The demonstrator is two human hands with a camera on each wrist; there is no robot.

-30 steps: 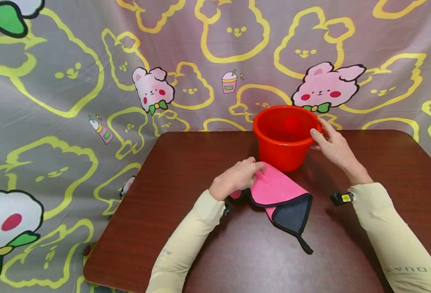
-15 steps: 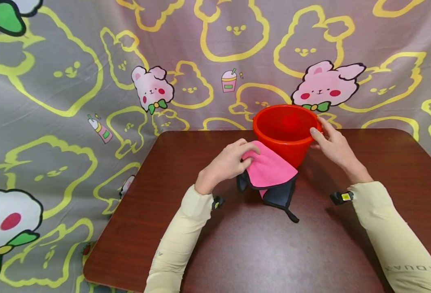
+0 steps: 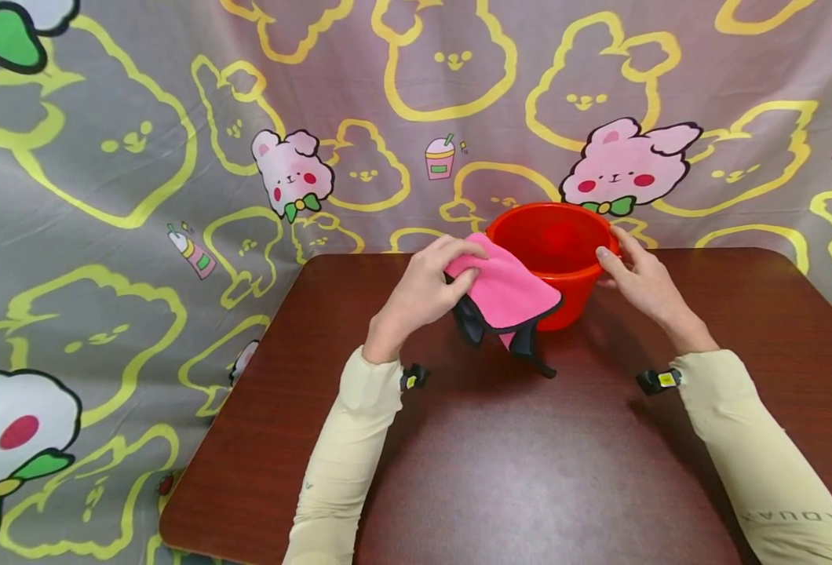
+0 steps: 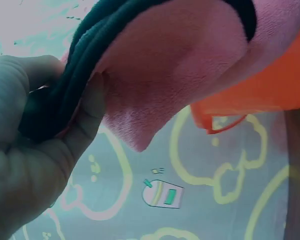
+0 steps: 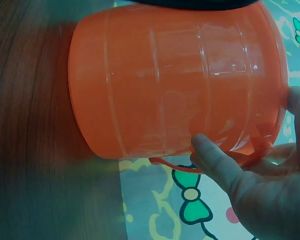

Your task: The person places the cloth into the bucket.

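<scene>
On the right sleeve [image 3: 755, 447], dark lettering (upside down, apparently "AQUAX") runs across the pale fabric. The person's left hand [image 3: 421, 286] reaches forward, thumb and fingers pinching one pink, dark-edged cloth [image 3: 511, 290], which hangs above the bench [image 3: 529, 471] at the near left of one red bucket [image 3: 567, 302], touching or not I cannot tell. The right hand [image 3: 647, 290], its arm angled inward, grips that bucket's right rim, thumb and fingers on either side.
</scene>
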